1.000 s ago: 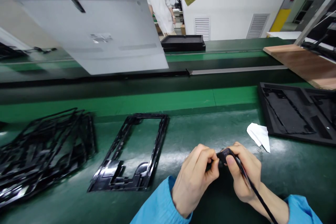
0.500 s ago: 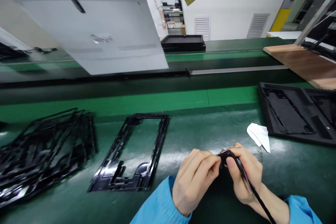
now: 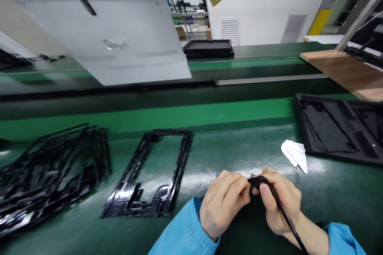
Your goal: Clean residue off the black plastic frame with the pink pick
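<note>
At the left edge of the dark green counter (image 3: 236, 149) lies a loose heap of thin black plastic frames (image 3: 50, 171), overlapping one another at odd angles. Above it, beyond the far edge, a large pale grey flat panel (image 3: 110, 40) hangs tilted over the line. Just right of the heap, apart from it, a single black rectangular plastic frame (image 3: 149, 175) lies flat, its long side running from the near edge toward the far edge. Behind the counter's far edge runs a bright green conveyor belt (image 3: 179, 113), and further back sits a shallow black tray (image 3: 208, 48).

Near the middle of the near edge, both hands are brought together, fingertips meeting. The left hand (image 3: 223, 203), in a light blue sleeve, pinches the curled end of a thin black flexible strip (image 3: 279, 208) between thumb and forefinger. The right hand (image 3: 281, 203) is closed on the same end, thumb pressed on top, and the strip trails back along that wrist toward the near edge. The strip is held just above the counter, not lying on it.

Right of the hands a small folded white paper (image 3: 295, 154) rests on the counter. Just beside it, toward the right edge, lies a black foam tray with cut-out recesses (image 3: 338, 127). Past the far right corner a bare wooden board (image 3: 344, 71) slopes away
</note>
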`<state>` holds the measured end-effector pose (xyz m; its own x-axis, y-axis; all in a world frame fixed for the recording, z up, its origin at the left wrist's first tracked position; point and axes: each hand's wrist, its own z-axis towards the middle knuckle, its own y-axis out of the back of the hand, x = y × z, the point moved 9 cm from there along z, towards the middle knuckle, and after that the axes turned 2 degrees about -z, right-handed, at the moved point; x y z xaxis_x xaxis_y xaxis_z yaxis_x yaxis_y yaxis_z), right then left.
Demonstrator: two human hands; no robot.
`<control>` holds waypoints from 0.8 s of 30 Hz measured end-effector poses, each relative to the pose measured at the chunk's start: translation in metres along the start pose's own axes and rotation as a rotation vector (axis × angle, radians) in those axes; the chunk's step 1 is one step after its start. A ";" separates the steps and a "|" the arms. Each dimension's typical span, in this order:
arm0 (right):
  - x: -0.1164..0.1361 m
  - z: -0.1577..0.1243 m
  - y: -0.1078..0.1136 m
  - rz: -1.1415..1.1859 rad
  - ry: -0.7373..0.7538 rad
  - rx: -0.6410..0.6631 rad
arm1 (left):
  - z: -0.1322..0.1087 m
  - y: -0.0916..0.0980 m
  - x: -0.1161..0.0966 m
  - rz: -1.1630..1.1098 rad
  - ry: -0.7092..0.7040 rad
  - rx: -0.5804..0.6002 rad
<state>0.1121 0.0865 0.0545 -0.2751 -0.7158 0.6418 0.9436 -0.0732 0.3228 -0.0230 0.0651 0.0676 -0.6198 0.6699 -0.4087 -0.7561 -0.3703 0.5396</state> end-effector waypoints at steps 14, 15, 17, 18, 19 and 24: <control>-0.020 -0.007 -0.008 0.144 -0.198 0.049 | -0.008 -0.004 0.003 -0.097 -0.094 0.076; -0.021 -0.007 -0.011 0.147 -0.203 0.072 | -0.009 -0.005 0.004 -0.113 -0.088 0.078; -0.024 -0.006 -0.015 0.151 -0.207 0.101 | -0.007 -0.006 0.006 -0.136 -0.059 0.066; -0.025 -0.006 -0.016 0.151 -0.208 0.103 | -0.006 -0.006 0.007 -0.143 -0.039 0.055; -0.026 -0.005 -0.016 0.151 -0.207 0.104 | -0.005 -0.006 0.008 -0.146 -0.018 0.043; -0.028 -0.005 -0.016 0.137 -0.237 0.107 | -0.003 -0.011 0.011 -0.133 0.065 0.064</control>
<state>0.1054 0.1039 0.0276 -0.1939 -0.5309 0.8249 0.9535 0.0956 0.2857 -0.0222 0.0746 0.0554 -0.5291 0.6662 -0.5256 -0.8188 -0.2383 0.5223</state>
